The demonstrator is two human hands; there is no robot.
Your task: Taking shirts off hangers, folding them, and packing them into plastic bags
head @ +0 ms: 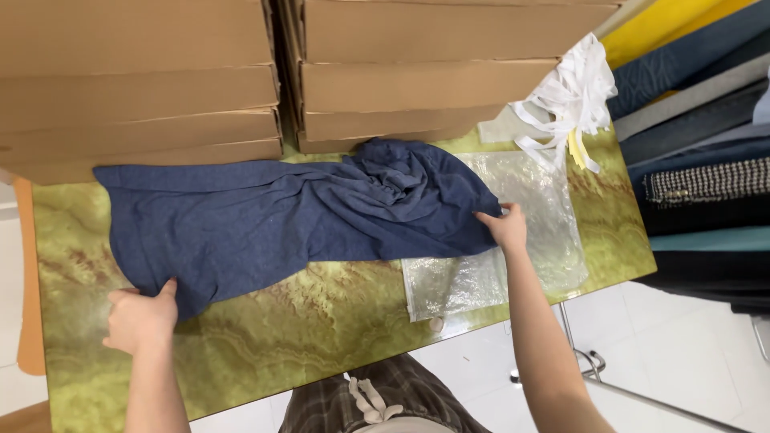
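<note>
A dark blue knit garment (265, 216) lies spread across a green marbled table (305, 329), bunched into folds at its right end. My left hand (140, 317) grips the garment's near left corner with the fingers curled around the edge. At the garment's right edge, my right hand (504, 227) pinches the fabric. Under that end lies a clear plastic bag (529, 240), flat on the table.
Two stacks of flat cardboard boxes (401, 80) stand along the table's far side. A bundle of white straps (569, 96) lies at the far right corner. Folded fabrics in blue, grey and yellow (706, 136) pile up to the right. White floor shows below.
</note>
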